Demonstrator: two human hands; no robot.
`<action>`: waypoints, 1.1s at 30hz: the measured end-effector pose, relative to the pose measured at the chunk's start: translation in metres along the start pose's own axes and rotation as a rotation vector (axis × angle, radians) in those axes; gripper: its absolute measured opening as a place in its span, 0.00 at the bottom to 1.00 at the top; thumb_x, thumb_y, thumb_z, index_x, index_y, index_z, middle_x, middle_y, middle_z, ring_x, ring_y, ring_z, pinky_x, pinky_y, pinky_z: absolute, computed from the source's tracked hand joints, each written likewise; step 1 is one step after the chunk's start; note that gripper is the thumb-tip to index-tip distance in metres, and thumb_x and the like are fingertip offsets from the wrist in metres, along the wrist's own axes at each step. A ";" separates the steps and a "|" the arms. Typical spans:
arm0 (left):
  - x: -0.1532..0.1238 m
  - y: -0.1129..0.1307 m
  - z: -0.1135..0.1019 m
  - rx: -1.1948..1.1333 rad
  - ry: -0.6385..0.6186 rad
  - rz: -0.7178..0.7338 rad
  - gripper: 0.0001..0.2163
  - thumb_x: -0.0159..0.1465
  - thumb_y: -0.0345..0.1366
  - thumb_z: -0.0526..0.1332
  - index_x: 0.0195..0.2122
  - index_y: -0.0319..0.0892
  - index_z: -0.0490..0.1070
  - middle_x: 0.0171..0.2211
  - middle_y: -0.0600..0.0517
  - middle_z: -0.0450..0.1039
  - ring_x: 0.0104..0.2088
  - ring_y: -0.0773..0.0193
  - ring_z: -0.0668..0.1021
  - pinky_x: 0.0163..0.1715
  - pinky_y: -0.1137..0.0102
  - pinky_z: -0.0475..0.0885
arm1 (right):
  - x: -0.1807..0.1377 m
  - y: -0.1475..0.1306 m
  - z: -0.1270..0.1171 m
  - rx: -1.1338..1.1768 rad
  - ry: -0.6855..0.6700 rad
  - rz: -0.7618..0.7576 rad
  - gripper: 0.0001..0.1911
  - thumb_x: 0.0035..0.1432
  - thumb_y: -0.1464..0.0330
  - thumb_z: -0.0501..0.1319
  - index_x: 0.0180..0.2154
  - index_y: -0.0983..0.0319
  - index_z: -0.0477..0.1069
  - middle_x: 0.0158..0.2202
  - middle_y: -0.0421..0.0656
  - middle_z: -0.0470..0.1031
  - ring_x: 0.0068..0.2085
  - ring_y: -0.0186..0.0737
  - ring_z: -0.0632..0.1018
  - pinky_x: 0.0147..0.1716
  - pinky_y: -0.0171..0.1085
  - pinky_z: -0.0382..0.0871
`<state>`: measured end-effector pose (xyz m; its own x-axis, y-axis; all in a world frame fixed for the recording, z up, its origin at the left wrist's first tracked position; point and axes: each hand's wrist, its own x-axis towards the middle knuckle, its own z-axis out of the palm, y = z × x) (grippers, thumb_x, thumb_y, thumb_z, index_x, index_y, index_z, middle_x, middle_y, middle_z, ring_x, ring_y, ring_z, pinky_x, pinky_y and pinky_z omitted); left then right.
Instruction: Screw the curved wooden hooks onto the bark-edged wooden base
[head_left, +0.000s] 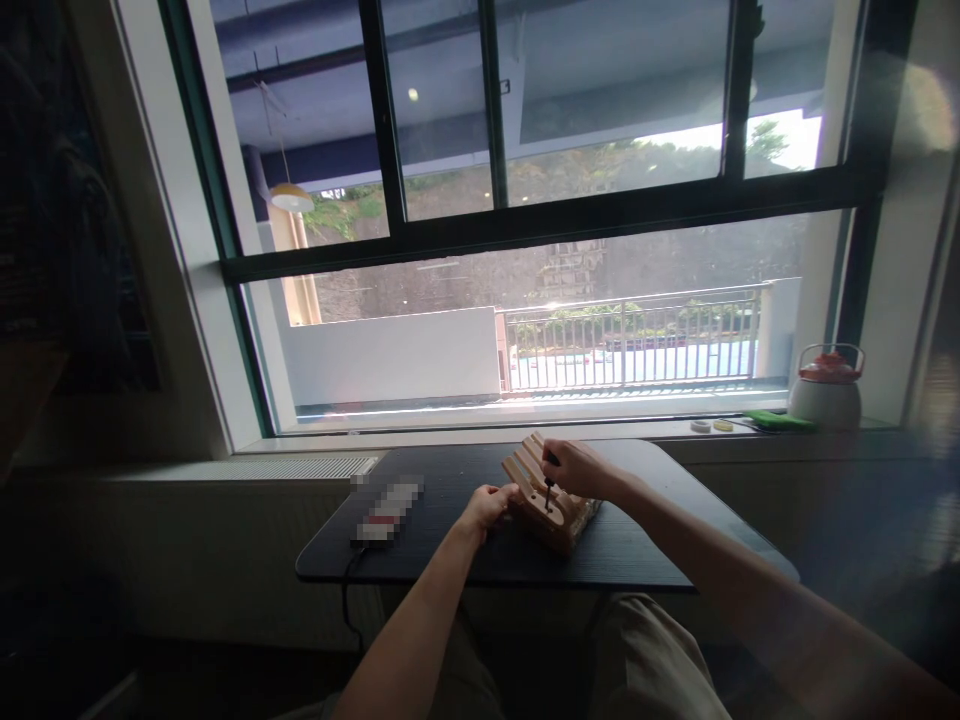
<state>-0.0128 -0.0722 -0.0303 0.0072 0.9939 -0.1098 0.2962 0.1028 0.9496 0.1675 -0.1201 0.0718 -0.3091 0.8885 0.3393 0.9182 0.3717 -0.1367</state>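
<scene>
On the dark table lies a wooden piece (534,518), with pale finger-like slats at its far end and a thicker brown block beneath. My right hand (577,468) is closed around the dark handle of a screwdriver (550,488). The screwdriver stands nearly upright, its tip down at a dark spot on the pale wood; whether a screw sits there is too small to tell. Against the left edge of the wooden piece, my left hand (486,508) grips with thumb and fingers. Some of its fingertips are hidden.
The dark tabletop (645,555) has rounded corners and stands against the window sill. A blurred-out power strip (386,512) lies at its left, its cable hanging over the front edge. On the sill at right are a jug with a red lid (826,392) and a green item (776,421).
</scene>
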 end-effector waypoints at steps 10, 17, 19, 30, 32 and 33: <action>0.008 0.008 0.033 -0.312 -0.058 -0.085 0.10 0.49 0.37 0.65 0.29 0.36 0.69 0.25 0.49 0.73 0.29 0.59 0.77 0.31 0.66 0.72 | -0.019 -0.002 -0.004 0.007 0.080 0.010 0.10 0.58 0.64 0.52 0.36 0.61 0.69 0.27 0.42 0.75 0.28 0.35 0.71 0.26 0.34 0.51; 0.013 0.010 0.011 -0.378 0.119 0.157 0.17 0.47 0.33 0.67 0.38 0.38 0.69 0.31 0.51 0.74 0.33 0.63 0.77 0.35 0.68 0.72 | -0.030 -0.015 0.014 0.136 0.208 -0.042 0.09 0.60 0.65 0.51 0.35 0.60 0.67 0.28 0.42 0.76 0.29 0.37 0.74 0.28 0.33 0.55; 0.014 0.010 0.000 -0.366 0.198 0.246 0.23 0.46 0.32 0.68 0.44 0.38 0.67 0.37 0.49 0.74 0.37 0.62 0.76 0.39 0.69 0.71 | -0.032 -0.018 0.027 0.213 0.242 -0.040 0.09 0.60 0.64 0.51 0.36 0.60 0.67 0.29 0.42 0.76 0.28 0.37 0.74 0.27 0.33 0.57; 0.007 -0.016 -0.009 -0.373 0.058 0.567 0.28 0.51 0.31 0.64 0.53 0.41 0.60 0.48 0.47 0.71 0.47 0.59 0.74 0.46 0.68 0.70 | -0.064 -0.021 0.097 0.429 0.335 0.125 0.13 0.59 0.62 0.52 0.40 0.58 0.72 0.35 0.43 0.79 0.34 0.41 0.77 0.33 0.35 0.67; 0.008 -0.029 -0.003 -0.353 -0.002 0.537 0.21 0.53 0.34 0.62 0.48 0.40 0.64 0.42 0.48 0.74 0.43 0.59 0.76 0.41 0.69 0.73 | -0.068 -0.019 0.105 0.430 0.347 0.136 0.14 0.60 0.62 0.52 0.42 0.58 0.72 0.39 0.44 0.79 0.37 0.43 0.78 0.36 0.36 0.69; 0.008 -0.035 -0.001 -0.346 0.008 0.523 0.19 0.53 0.33 0.61 0.47 0.39 0.64 0.40 0.48 0.75 0.41 0.60 0.77 0.40 0.69 0.73 | -0.069 -0.018 0.109 0.427 0.354 0.139 0.14 0.60 0.63 0.51 0.43 0.58 0.72 0.40 0.44 0.79 0.39 0.44 0.78 0.38 0.37 0.69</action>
<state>-0.0240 -0.0674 -0.0643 0.0605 0.9163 0.3959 -0.0708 -0.3917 0.9174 0.1454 -0.1590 -0.0503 -0.0235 0.8196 0.5725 0.7403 0.3991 -0.5410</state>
